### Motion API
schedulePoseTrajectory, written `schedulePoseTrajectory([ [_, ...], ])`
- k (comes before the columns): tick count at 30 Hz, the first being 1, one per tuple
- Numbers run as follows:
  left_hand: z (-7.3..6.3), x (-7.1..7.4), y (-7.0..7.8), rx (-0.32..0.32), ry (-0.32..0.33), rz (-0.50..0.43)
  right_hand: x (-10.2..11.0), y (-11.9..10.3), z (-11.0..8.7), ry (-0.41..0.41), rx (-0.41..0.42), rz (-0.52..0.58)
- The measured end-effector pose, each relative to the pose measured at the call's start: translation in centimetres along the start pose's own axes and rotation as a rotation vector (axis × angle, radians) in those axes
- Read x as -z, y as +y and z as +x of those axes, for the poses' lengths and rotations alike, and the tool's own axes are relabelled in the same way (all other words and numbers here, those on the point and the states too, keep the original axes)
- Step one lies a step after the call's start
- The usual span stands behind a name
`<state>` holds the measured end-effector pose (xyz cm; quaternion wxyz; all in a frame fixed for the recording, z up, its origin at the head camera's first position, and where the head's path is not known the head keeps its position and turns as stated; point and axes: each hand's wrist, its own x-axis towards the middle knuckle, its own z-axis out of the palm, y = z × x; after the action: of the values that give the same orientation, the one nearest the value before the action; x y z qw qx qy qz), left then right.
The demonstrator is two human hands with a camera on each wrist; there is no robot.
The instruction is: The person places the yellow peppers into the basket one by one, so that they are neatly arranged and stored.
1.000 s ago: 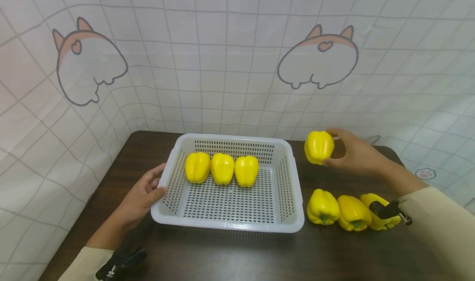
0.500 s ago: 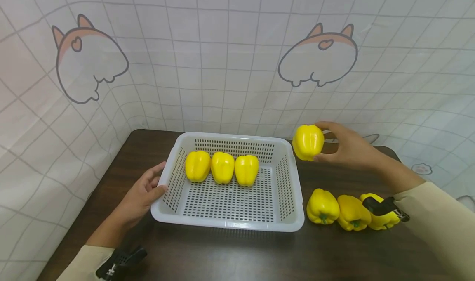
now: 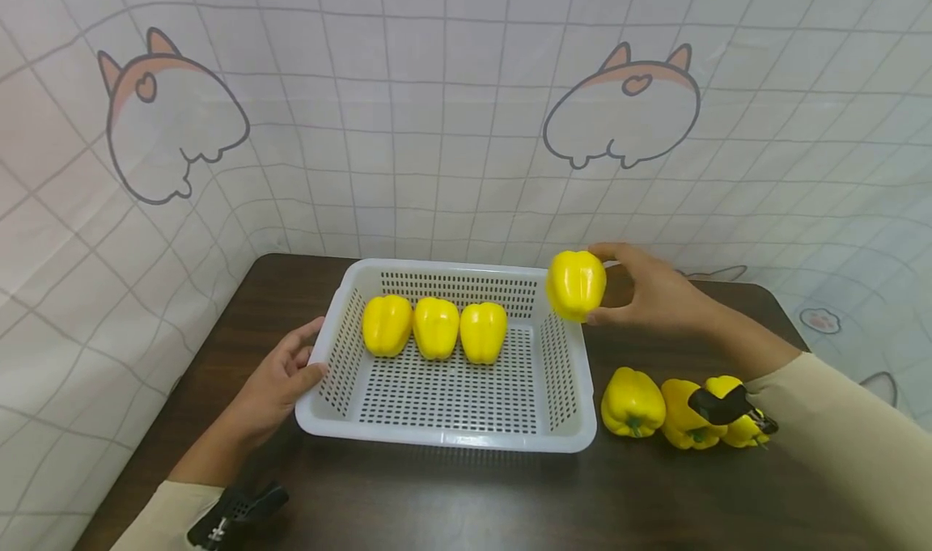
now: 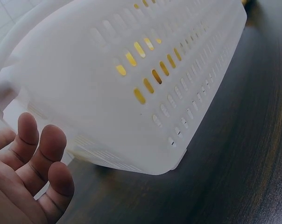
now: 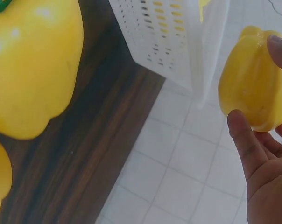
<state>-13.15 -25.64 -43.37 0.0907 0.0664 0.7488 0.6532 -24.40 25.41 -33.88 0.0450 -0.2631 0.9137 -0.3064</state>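
My right hand (image 3: 648,292) pinches a yellow bell pepper (image 3: 575,286) between thumb and fingers, holding it in the air at the back right corner of a white perforated plastic basket (image 3: 444,438). In the right wrist view that bell pepper (image 5: 253,79) is tilted, fingertips on both sides of it. My left hand (image 3: 273,385) holds the basket's left rim, thumb at the edge and fingers outside. In the left wrist view its fingers (image 4: 52,144) are curled beside the basket wall (image 4: 85,84). Three yellow peppers (image 3: 436,328) lie in a row along the basket's back half.
Right of the basket, three more yellow peppers (image 3: 632,402) with green stems lie on the dark wood table (image 3: 437,502). The black clip (image 3: 721,405) on my right wrist partly covers two of them. A white grid-patterned curtain (image 3: 451,130) hangs behind the table.
My right hand has carried the pepper leftward, from beyond the basket's right side to its back right corner. My left hand and the basket stay as they were.
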Motion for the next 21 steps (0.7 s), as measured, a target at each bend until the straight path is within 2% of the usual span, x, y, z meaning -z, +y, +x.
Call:
schedulePoseTrajectory([
  [10,-0.1,0.0,0.0,-0.007,-0.005,-0.007,-2.4,-0.7,1.1,-0.016,0.013,-0.053],
  [17,0.0,0.1,-0.2,-0.003,-0.004,-0.003,-3.9,-0.7,1.8,-0.085,0.021,-0.051],
  [21,0.1,0.1,-0.3,-0.008,-0.007,-0.008,-4.6,-0.5,2.1,-0.099,0.019,-0.049],
])
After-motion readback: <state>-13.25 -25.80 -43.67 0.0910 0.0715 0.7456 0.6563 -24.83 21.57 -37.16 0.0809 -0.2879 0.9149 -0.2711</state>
